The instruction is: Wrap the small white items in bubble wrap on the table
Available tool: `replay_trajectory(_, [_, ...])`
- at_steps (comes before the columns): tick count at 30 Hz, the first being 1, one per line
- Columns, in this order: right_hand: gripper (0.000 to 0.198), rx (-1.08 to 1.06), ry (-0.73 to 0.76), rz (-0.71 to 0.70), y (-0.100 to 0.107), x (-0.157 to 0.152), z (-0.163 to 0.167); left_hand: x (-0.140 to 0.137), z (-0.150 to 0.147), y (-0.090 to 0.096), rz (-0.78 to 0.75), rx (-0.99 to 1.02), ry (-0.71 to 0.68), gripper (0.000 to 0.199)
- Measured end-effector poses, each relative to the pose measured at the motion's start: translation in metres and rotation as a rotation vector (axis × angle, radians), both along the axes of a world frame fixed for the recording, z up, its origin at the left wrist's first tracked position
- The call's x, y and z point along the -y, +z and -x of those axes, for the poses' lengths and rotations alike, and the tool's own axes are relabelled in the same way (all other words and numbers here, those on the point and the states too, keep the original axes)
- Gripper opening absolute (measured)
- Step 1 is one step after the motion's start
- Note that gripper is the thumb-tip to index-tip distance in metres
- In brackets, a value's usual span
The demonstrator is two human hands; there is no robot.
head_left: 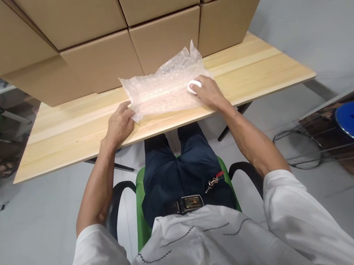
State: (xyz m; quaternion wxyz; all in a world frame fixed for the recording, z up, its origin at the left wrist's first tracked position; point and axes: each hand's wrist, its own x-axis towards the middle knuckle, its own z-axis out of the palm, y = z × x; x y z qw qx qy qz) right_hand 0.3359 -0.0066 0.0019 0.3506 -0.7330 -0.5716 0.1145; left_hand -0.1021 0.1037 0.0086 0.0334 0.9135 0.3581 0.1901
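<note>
The sheet of bubble wrap (160, 96) lies on the pale wooden counter (79, 137), in front of the stacked cardboard boxes (101, 66) and near the counter's front edge. It is thin, see-through and whitish with a faint pink cast, its surface covered in small bumps and wrinkles. A brighter crease runs across it from side to side, and its outline is ragged: the far left corner sticks out in a point, the far edge is crumpled, and the far right corner stands up in a torn-looking peak. Whether that far edge touches the boxes, I cannot tell. The left grip (120, 124) is at the near left end of the wrap, its fingers bent and slightly parted, with the tips at the edge of the sheet; it cannot be made out whether they pinch the film or only press on it. The right grip (210, 93) is closed around a small white ring (189, 89), over the right part of the wrap, with the thumb and fingers curled on it and one digit showing inside its opening. Whether the ring rests on the wrap or is held just above it is unclear.
</note>
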Motion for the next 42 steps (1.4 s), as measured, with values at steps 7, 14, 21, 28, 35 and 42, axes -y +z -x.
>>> replay_trajectory(7, [0.05,-0.106,-0.167,-0.048,0.003,0.012,-0.033,0.001,0.0,-0.005,-0.017,0.033,0.01,0.036])
replay_trajectory(14, [0.045,-0.091,-0.153,-0.102,0.012,0.017,-0.018,0.009,-0.008,-0.005,-0.083,-0.049,-0.035,0.033])
replay_trajectory(21, [0.042,-0.039,0.205,0.003,0.028,-0.003,0.08,0.039,-0.058,-0.006,-0.125,-0.162,-0.165,0.021])
replay_trajectory(28, [0.039,0.076,0.279,0.126,0.03,-0.001,0.109,0.057,-0.088,-0.01,-0.204,-0.183,-0.174,0.024])
replay_trajectory(35, [0.046,0.117,0.258,-0.021,-0.004,-0.005,0.082,0.056,-0.088,-0.01,-0.213,-0.142,-0.204,0.027])
replay_trajectory(42, [0.05,0.019,0.363,-0.165,-0.024,0.007,0.06,0.049,-0.088,-0.011,-0.226,-0.133,-0.29,0.03])
